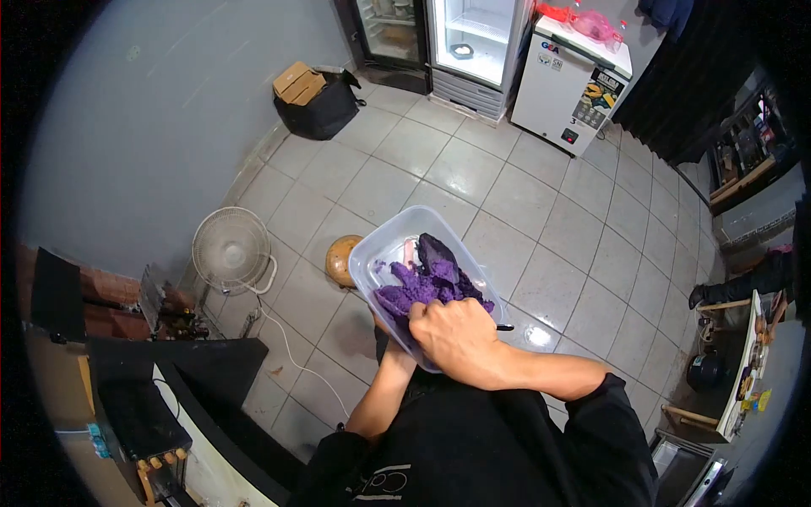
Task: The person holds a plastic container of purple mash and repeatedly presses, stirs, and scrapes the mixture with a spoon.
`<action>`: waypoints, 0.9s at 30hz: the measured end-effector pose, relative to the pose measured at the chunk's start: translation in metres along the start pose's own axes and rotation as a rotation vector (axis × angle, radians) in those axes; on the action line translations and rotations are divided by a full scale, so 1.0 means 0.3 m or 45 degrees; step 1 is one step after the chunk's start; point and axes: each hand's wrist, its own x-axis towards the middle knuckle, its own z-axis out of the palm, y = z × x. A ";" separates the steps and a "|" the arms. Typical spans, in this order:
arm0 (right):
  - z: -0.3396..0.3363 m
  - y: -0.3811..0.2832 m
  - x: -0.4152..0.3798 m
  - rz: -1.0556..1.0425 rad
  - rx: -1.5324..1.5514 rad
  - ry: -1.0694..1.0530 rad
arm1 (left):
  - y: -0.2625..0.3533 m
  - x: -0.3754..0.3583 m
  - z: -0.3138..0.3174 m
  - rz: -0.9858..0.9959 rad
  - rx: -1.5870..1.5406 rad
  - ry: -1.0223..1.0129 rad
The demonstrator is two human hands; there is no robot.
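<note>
A clear plastic container (pixel 390 232) is tilted in front of my body, holding mashed and chunky purple sweet potato (pixel 414 286). A larger dark-skinned piece (pixel 435 251) lies toward its far end, beside a small pinkish strip (pixel 410 252). My left hand (pixel 397 357) supports the container from below at its near left side; its fingers are mostly hidden. Over the near right part of the container, my right hand (pixel 456 334) is closed in a fist on a utensil whose dark handle end (pixel 504 327) sticks out. The utensil's working end is hidden.
A round wooden stool (pixel 341 260) stands just beyond the container, with a white fan (pixel 231 251) to its left and a cord (pixel 304 363) across the tiles. Farther off are a black bag (pixel 319 110), a lit fridge (pixel 475 51) and a white freezer (pixel 553 93). Counters flank both sides.
</note>
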 end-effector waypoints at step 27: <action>-0.045 0.054 0.045 0.147 -0.006 0.096 | -0.007 0.028 -0.056 0.009 0.235 -0.099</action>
